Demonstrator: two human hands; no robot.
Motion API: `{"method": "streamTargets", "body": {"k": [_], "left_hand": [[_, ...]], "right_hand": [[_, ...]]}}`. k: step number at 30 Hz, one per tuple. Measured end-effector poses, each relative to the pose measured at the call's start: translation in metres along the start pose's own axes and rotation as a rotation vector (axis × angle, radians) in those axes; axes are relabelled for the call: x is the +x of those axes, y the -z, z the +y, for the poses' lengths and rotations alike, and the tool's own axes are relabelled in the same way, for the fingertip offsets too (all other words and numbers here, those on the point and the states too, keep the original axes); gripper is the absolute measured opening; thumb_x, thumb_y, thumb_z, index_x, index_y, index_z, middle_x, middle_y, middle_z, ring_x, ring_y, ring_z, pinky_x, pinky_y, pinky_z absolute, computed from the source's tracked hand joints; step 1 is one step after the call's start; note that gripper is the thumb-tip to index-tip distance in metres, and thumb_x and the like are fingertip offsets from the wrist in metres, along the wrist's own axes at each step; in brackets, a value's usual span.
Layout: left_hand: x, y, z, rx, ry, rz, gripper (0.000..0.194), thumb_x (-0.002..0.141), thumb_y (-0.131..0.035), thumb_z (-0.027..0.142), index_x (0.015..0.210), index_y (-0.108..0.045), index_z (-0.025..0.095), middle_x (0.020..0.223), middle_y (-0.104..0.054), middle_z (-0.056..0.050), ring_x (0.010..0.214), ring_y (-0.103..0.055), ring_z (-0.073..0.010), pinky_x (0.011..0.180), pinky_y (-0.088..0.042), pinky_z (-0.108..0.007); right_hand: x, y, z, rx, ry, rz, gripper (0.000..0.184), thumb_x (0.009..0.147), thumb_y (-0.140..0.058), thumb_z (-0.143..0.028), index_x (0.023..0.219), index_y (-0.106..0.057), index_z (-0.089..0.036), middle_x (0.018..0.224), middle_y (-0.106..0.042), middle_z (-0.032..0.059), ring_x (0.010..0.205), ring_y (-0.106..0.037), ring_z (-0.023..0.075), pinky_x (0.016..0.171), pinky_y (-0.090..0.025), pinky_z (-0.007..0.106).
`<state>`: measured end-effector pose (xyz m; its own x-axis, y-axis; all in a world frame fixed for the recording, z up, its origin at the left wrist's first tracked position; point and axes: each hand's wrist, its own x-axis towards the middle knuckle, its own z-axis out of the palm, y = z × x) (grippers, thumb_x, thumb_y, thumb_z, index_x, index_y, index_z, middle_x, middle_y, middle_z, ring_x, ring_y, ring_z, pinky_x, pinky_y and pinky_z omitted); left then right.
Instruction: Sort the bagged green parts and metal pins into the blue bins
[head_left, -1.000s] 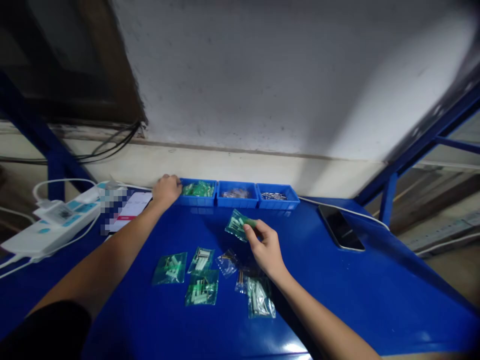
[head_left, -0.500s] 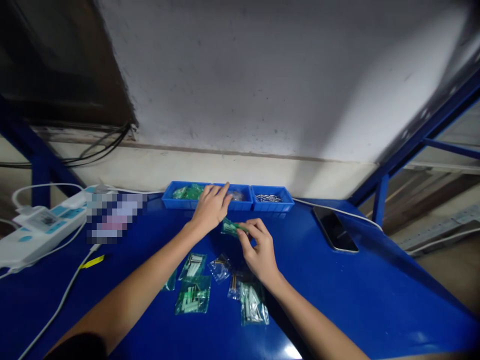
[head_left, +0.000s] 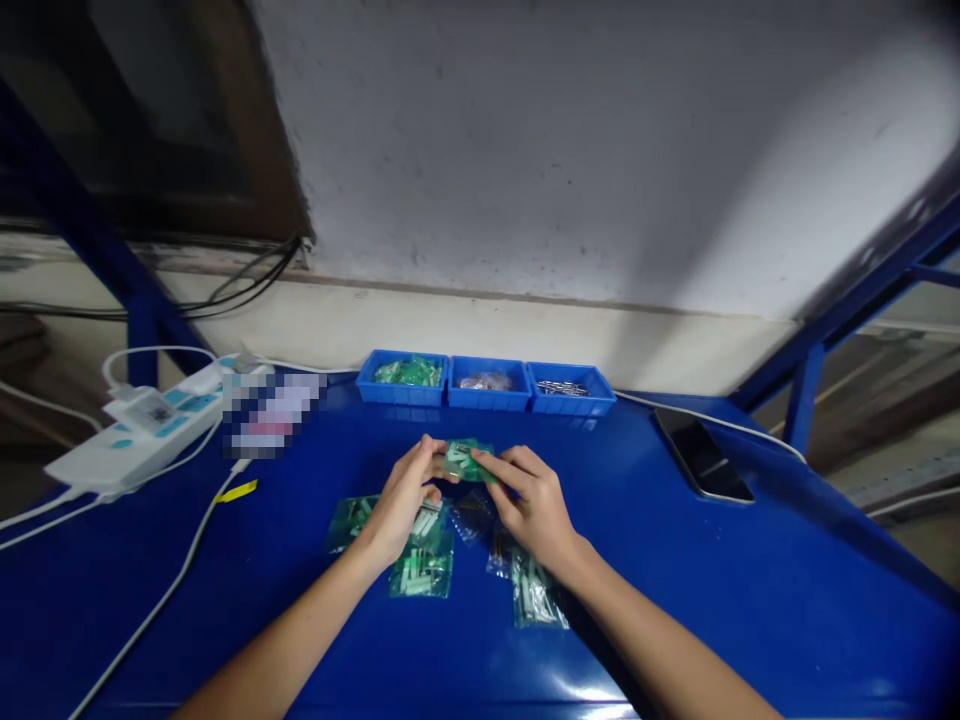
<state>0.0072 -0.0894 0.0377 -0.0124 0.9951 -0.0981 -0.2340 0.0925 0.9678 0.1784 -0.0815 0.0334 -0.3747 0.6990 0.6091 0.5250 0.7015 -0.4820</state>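
Observation:
Both hands pinch one small green plastic bag of parts (head_left: 466,460) above the blue table (head_left: 675,580). My left hand (head_left: 401,500) grips its left end with closed fingers. At the bag's right end, my right hand (head_left: 529,500) holds on with thumb and fingers. Several more small bags lie under and around my hands: one green bag (head_left: 424,570) below my left hand, another (head_left: 349,515) to its left, a clear one (head_left: 536,595) by my right wrist.
Three blue bins (head_left: 487,382) stand in a row at the table's back edge, filled with green bags, clear bags and metal pins. A dark phone (head_left: 705,455) lies at the right. A white power strip (head_left: 142,430) and cables sit at the left.
My left hand came back from the bins at the rear and joined my right hand on the green bag. Both hands moved nearer to me.

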Motion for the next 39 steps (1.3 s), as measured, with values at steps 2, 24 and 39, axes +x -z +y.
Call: {"method": "streamTargets", "body": {"k": [2, 24, 39], "left_hand": [[0.0, 0.003, 0.001, 0.018, -0.026, -0.012, 0.041, 0.08, -0.052, 0.056, 0.093, -0.054, 0.017, 0.076, -0.057, -0.002, 0.064, -0.052, -0.0126, 0.05, -0.036, -0.02], [0.007, 0.013, 0.006, 0.764, -0.621, -0.121, 0.015, 0.085, -0.05, 0.029, 0.093, -0.062, 0.021, 0.094, -0.061, -0.005, 0.092, -0.058, -0.0203, 0.078, -0.045, -0.031], [0.022, 0.039, 0.036, -0.093, -0.177, 0.064, 0.044, 0.081, -0.048, 0.056, 0.088, -0.06, 0.015, 0.07, -0.058, -0.003, 0.061, -0.056, -0.013, 0.054, -0.042, -0.023]], "right_hand": [[0.001, 0.001, -0.003, 0.006, 0.017, -0.008, 0.038, 0.085, -0.045, -0.014, 0.119, -0.058, -0.022, 0.09, -0.058, 0.0077, 0.083, -0.053, 0.0199, 0.072, -0.048, 0.034], [0.012, -0.006, 0.006, 0.569, -0.541, 0.204, 0.026, 0.078, -0.059, -0.04, 0.078, -0.062, -0.015, 0.061, -0.057, -0.0006, 0.055, -0.052, 0.0128, 0.053, -0.039, 0.024], [0.013, 0.045, 0.032, 0.247, -0.45, 0.804, 0.028, 0.077, -0.059, -0.042, 0.087, -0.063, -0.016, 0.066, -0.06, 0.0011, 0.058, -0.056, 0.0146, 0.057, -0.045, 0.028]]}}
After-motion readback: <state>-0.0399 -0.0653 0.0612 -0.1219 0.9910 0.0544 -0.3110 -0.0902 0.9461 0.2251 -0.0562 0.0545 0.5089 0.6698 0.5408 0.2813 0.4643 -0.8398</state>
